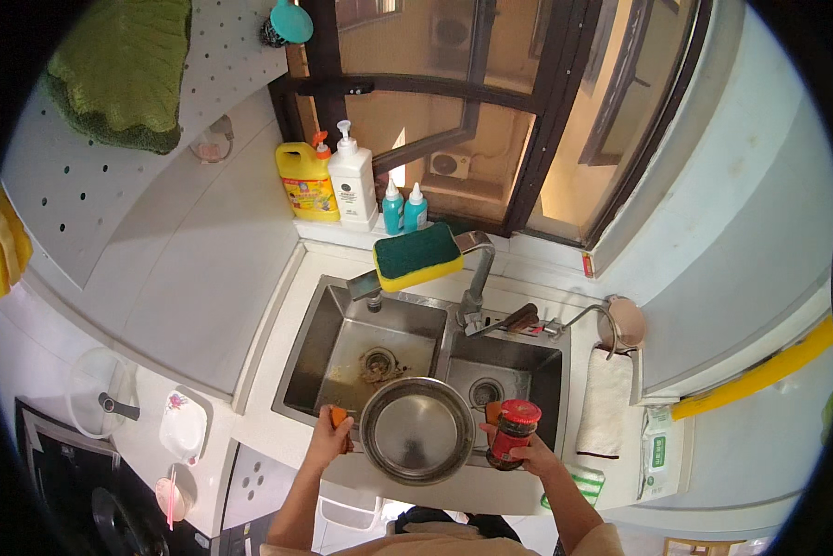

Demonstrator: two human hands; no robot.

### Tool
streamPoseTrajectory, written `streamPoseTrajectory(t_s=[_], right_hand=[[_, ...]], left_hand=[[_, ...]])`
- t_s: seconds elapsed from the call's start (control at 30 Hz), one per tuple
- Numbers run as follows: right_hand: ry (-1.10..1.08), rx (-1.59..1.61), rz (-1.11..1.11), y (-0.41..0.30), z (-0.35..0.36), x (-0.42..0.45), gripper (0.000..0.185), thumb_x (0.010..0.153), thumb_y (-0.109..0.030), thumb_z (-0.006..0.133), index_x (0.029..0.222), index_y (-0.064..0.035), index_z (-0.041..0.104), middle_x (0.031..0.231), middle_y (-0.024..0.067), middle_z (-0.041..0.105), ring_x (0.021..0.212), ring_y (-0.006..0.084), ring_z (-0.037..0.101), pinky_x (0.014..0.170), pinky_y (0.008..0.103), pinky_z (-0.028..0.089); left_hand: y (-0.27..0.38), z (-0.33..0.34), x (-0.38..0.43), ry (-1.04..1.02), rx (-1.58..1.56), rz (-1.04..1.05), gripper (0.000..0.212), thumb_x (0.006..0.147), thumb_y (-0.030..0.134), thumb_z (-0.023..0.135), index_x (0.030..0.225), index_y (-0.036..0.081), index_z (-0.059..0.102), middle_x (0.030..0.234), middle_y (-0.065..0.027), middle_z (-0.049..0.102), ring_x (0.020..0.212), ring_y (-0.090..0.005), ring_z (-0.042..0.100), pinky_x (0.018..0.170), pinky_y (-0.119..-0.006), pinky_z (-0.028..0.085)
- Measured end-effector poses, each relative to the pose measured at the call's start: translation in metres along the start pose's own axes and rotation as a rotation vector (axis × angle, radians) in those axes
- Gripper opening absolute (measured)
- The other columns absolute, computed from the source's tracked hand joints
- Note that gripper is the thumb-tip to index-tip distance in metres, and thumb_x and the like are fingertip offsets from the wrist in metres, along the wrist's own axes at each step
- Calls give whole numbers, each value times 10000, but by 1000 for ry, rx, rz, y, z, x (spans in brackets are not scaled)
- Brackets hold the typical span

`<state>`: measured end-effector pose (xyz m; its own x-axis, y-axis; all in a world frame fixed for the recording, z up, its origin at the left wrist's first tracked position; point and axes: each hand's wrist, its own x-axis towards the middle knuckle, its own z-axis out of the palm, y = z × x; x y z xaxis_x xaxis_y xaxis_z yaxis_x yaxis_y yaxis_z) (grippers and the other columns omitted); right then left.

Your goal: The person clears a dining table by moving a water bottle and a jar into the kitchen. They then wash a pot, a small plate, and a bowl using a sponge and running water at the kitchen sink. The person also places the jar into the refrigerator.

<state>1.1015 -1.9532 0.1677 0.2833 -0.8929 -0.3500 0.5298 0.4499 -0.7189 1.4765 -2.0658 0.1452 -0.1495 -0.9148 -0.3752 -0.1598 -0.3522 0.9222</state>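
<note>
A round stainless steel pan [418, 431] is held level over the front edge of the double sink [446, 347]. My left hand [330, 434] grips an orange-brown handle [339, 417] at the pan's left side. On the right, my right hand [528, 452] holds a glass jar [511, 436] with a red lid and red label, close against another orange-brown handle [493, 413]. The pan looks empty inside. Food scraps [378, 368] lie around the drain of the left basin.
A faucet [475, 292] with a green and yellow sponge [418, 256] stands behind the sink. Bottles [352, 184] line the window sill. A towel [605, 399] lies at right; a white dish [184, 425] and a bowl with chopsticks [173, 497] are at left.
</note>
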Motion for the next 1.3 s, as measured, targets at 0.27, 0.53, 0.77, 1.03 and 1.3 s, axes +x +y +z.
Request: streamPoseTrajectory(t_s=[0.27, 0.53, 0.77, 1.03, 1.3], right_hand=[[-19, -30, -70, 20, -29, -6, 792, 661, -180, 738, 1321, -58, 316, 1257, 86, 468, 1093, 187, 485, 928, 351, 390], [79, -198, -242, -15, -16, -21, 615, 633, -28, 744, 1180, -40, 464, 1183, 67, 515, 1034, 177, 523, 894, 331, 416], [-192, -457, -400, -41, 74, -5, 583, 651, -45, 736, 1170, -35, 471, 1100, 62, 558, 1022, 153, 525, 871, 302, 424], [-744, -657, -362, -1, 170, -50, 471, 653, -57, 729, 1079, -13, 534, 996, 54, 599, 907, 123, 563, 809, 280, 455], [-1277, -696, -29, 98, 295, -188, 604, 642, -99, 755, 1156, -22, 447, 1055, 49, 564, 973, 124, 529, 827, 290, 453]], left_hand=[[-22, 8, -6, -39, -47, -23, 352, 856, 145, 566, 1093, 13, 341, 722, -60, 484, 529, -162, 549, 463, -293, 475], [9, 27, -36, 313, 336, 466, 534, 882, 177, 532, 1321, -15, 297, 1213, -159, 464, 1113, -231, 463, 940, -331, 356], [60, 127, -121, -183, -451, 224, 615, 901, 427, 435, 1346, 33, 275, 1322, -111, 381, 1191, -225, 416, 1000, -340, 323], [57, 165, -262, 112, -920, 250, 536, 910, 409, 430, 1324, 95, 295, 1245, -49, 444, 1136, -149, 441, 969, -331, 353], [4, 156, -489, 631, -912, 489, 581, 906, 417, 428, 1361, 107, 241, 1278, -42, 414, 1148, -158, 425, 972, -364, 339]])
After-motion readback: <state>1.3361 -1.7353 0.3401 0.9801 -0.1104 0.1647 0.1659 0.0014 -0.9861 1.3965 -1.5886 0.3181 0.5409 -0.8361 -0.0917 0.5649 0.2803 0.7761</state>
